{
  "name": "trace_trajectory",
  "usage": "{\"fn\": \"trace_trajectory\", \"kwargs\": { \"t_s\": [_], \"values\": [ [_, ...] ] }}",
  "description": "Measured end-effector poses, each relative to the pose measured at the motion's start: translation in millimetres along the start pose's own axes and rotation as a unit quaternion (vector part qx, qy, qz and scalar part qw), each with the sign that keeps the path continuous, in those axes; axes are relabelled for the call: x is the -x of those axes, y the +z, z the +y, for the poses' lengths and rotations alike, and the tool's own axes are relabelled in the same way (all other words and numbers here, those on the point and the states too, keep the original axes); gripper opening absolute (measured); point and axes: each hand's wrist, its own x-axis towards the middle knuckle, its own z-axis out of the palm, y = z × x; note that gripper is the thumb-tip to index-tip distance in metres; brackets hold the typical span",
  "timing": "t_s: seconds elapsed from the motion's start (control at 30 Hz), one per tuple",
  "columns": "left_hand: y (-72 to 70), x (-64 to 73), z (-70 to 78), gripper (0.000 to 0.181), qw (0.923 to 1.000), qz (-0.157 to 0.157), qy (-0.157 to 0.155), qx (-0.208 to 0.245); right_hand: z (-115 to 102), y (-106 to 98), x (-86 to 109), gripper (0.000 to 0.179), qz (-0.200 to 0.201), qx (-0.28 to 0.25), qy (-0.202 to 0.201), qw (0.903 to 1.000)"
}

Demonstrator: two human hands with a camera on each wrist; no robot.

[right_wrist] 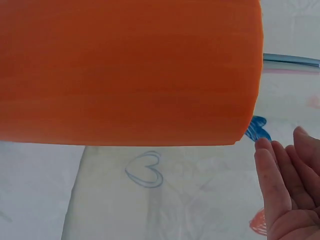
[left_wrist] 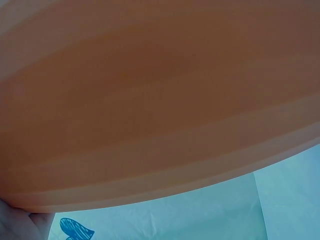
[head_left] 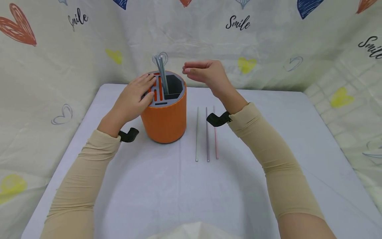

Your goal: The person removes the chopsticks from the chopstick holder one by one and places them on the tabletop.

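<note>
An orange round desk organizer (head_left: 164, 122) with a grey slotted top stands upright at the table's back left. My left hand (head_left: 132, 96) rests on its left top edge, fingers and thumb lying over the grey top. Several thin grey-blue sticks (head_left: 162, 76) stand in its dark compartment, leaning slightly left; the right wrist view shows these sticks (right_wrist: 292, 62) jutting past the organizer's end. To the right of the organizer, my right hand (head_left: 209, 73) is raised with straight fingers toward it, holding nothing. In the right wrist view, that hand (right_wrist: 292, 192) is apart from the orange wall (right_wrist: 130, 75).
Three thin sticks lie side by side on the white table (head_left: 167, 186): a pale green stick (head_left: 197, 136), a purple stick (head_left: 207, 136) and a pink stick (head_left: 216, 142), partly under the right wrist camera (head_left: 219, 119). A heart-printed cloth (head_left: 191, 36) hangs behind the table.
</note>
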Motion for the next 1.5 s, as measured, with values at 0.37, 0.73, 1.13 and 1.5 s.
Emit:
{"fn": "trace_trajectory", "kwargs": {
  "t_s": [0.37,0.73,1.13,1.5],
  "values": [
    [0.1,-0.5,-0.4,0.052,1.0,0.0,0.004,0.0,-1,17,-17.0,0.037,-0.111,0.093,-0.033,0.9889],
    [-0.3,0.6,-1.7,0.052,0.9999,0.007,0.013,0.002,0,36,-20.8,0.032,-0.129,0.139,-0.021,0.9817],
    [-1.1,-0.4,-1.5,0.053,0.9999,-0.001,0.01,0.0,5,43,-19.8,0.027,-0.098,0.146,-0.039,0.9837],
    [-0.8,-0.3,-1.5,0.052,0.9999,0.005,0.012,0.004,8,45,-19.2,0.024,-0.072,0.144,-0.055,0.9855]
  ]
}}
